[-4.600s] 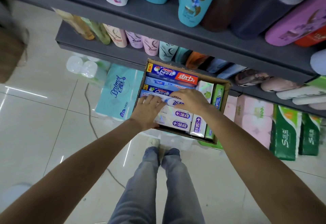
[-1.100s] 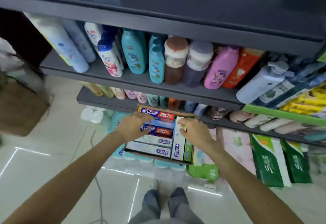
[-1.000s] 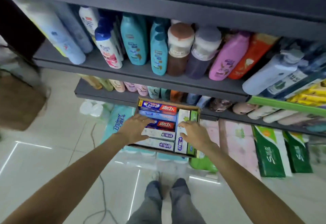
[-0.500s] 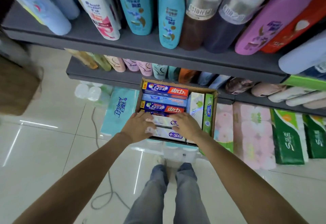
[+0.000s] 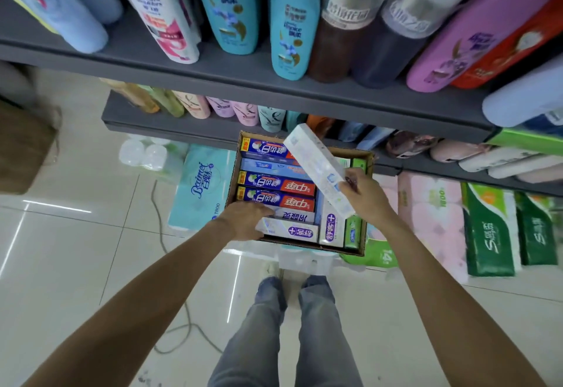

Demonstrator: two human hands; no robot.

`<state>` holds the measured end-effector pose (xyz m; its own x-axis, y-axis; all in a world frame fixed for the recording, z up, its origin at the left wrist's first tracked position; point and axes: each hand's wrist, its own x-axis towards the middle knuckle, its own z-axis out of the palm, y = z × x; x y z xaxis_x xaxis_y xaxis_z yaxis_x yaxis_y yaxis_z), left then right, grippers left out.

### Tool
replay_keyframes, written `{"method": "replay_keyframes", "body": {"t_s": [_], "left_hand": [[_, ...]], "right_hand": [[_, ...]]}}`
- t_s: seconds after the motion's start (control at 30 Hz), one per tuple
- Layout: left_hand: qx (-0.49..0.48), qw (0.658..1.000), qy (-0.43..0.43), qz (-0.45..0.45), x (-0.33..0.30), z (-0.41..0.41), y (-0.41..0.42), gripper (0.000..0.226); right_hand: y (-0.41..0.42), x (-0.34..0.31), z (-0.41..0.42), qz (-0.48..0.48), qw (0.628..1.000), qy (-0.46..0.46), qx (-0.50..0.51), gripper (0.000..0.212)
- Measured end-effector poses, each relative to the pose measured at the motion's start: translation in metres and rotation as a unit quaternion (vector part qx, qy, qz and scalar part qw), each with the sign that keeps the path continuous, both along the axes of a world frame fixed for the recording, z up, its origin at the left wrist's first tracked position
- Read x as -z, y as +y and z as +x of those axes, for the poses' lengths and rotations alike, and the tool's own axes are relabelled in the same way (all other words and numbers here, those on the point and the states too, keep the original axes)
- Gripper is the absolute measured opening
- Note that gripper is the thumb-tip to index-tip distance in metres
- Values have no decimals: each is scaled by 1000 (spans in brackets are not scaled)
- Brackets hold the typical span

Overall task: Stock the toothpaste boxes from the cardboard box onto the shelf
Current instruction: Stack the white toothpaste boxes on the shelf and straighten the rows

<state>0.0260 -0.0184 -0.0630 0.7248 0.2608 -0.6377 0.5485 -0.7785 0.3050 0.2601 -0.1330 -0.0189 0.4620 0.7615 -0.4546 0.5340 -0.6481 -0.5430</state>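
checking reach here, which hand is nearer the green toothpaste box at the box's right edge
Right. The right hand hovers just above the green toothpaste box; the left hand is across the cardboard box.

One cardboard box [image 5: 367,200] holds about nine toothpaste boxes [image 5: 275,200]. One more white toothpaste box [image 5: 316,164] is in the right hand [image 5: 367,196]. Two hands show. Two green tissue packs [image 5: 490,231] stand nearby.

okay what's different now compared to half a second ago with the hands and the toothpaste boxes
The right hand has taken hold of a white toothpaste box and lifted it up out of the cardboard box, tilted. The left hand has stayed low at the box's near left corner, on the packs there. The blue and red packs lie as before.
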Motion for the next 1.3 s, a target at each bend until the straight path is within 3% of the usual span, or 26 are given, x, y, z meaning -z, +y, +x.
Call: {"method": "replay_keyframes", "body": {"t_s": [0.17, 0.3, 0.43, 0.53, 0.63, 0.73, 0.93, 1.07, 1.3], "left_hand": [[26, 1000, 10, -13, -4, 3, -4, 58], [33, 999, -16, -15, -11, -4, 0, 56], [-96, 989, -106, -35, -25, -16, 1, 51], [-251, 950, -180, -51, -27, -22, 5, 49], [-331, 924, -176, -82, -20, -29, 9, 46], [-360, 920, -133, -73, -14, -33, 7, 45], [-301, 945, -71, 106, -19, -38, -4, 46], [-243, 959, -88, 117, -22, -37, -21, 45], [-214, 970, -39, 105, -24, -35, -18, 45]], "right_hand": [[-20, 4, -5, -25, 980, -193, -40, 42], [-26, 11, -5, -50, 976, -204, -54, 41], [-14, 8, -2, -77, 978, -175, -84, 46], [-8, 7, -4, -101, 981, -135, -97, 52], [-6, 11, -6, -105, 979, -123, -121, 57], [-11, 19, -14, -103, 968, -154, -171, 54], [-23, 29, -37, -59, 962, -207, -170, 38], [-18, 27, -52, -59, 970, -197, -129, 34], [-29, -12, -47, -28, 995, -16, 91, 66]]}}
